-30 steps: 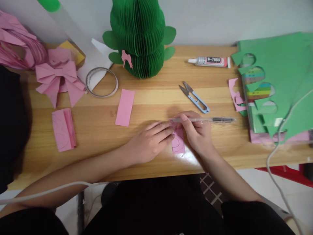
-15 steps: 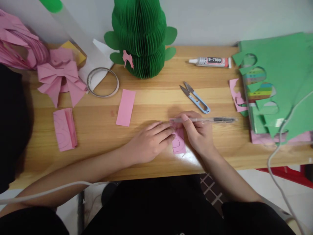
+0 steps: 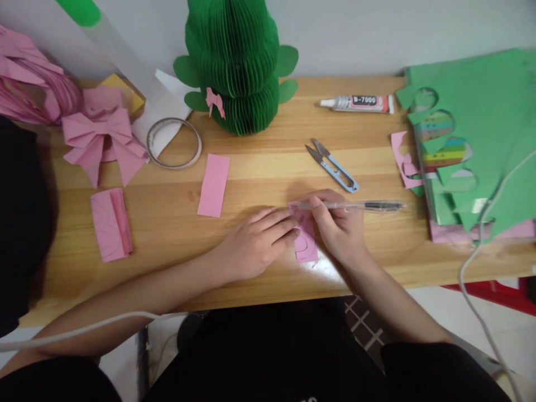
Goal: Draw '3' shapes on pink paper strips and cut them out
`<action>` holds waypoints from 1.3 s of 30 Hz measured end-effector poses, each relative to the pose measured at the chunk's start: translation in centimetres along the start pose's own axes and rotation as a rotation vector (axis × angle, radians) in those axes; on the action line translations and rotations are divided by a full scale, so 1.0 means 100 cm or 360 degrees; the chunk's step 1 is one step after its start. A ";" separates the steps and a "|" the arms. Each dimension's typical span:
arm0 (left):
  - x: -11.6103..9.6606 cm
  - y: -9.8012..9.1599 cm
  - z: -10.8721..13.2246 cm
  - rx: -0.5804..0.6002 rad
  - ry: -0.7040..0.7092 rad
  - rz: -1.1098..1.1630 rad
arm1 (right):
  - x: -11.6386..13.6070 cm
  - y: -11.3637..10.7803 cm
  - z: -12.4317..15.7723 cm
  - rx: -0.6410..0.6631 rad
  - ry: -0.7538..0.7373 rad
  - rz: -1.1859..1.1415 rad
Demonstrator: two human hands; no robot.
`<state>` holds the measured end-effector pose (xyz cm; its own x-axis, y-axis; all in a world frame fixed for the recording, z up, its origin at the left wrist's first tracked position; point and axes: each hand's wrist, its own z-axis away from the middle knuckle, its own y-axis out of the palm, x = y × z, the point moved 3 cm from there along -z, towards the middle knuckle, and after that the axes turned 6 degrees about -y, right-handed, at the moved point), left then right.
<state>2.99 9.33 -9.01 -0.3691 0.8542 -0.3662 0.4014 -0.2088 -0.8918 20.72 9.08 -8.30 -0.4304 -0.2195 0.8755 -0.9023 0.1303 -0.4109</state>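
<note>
A pen [image 3: 377, 205] is pinched in my right hand [image 3: 340, 226], its tip at the upper end of a small pink paper strip [image 3: 306, 245]. A curved line is drawn on the strip's lower part. My left hand [image 3: 262, 243] lies flat with fingers stretched out, the fingertips resting on the strip's left edge and hiding some of it. Left of that hand lies a plain pink paper rectangle [image 3: 213, 185]. Thread snips [image 3: 334, 167] with light blue handles lie just beyond my right hand.
A folded pink paper stack [image 3: 109, 224], a pink paper bow [image 3: 103, 137] and a tape roll [image 3: 196, 156] are at left. A green honeycomb paper figure [image 3: 238, 61] stands at the back. A glue tube [image 3: 362, 103] and green sheets [image 3: 498, 123] lie right. A white cable [image 3: 469, 262] hangs there.
The view has shifted slightly. Both hands, the pen and the pink strip stay in almost the same place.
</note>
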 end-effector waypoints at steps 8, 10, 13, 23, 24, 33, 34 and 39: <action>0.000 -0.001 -0.002 -0.0011 -0.0008 -0.0001 | 0.002 -0.003 0.000 -0.0048 -0.0026 0.0073; 0.000 -0.001 -0.002 -0.0016 -0.0007 -0.0009 | 0.003 -0.004 0.000 -0.0064 -0.0029 0.0079; 0.000 -0.002 -0.002 -0.0035 0.0005 -0.0005 | 0.004 -0.005 0.001 -0.0065 -0.0003 0.0094; -0.001 -0.004 -0.004 -0.0038 0.0009 -0.0009 | 0.006 -0.007 0.003 -0.0065 0.0013 0.0182; -0.001 -0.004 -0.003 -0.0032 0.0005 -0.0008 | 0.006 -0.007 0.003 -0.0061 0.0009 0.0184; -0.001 -0.002 -0.001 0.0006 -0.0009 -0.0006 | 0.006 -0.007 0.005 -0.0032 0.0013 0.0129; -0.001 -0.002 -0.002 0.0003 -0.0009 -0.0004 | 0.006 -0.007 0.005 -0.0033 0.0012 0.0127; -0.002 -0.003 -0.003 -0.0012 0.0004 0.0006 | 0.005 -0.008 0.007 -0.0066 0.0013 0.0131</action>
<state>3.16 9.38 -8.64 -0.3655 0.8545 -0.3691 0.4090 -0.2087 -0.8883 21.24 8.22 -7.70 -0.5026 -0.1983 0.8414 -0.8621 0.1874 -0.4708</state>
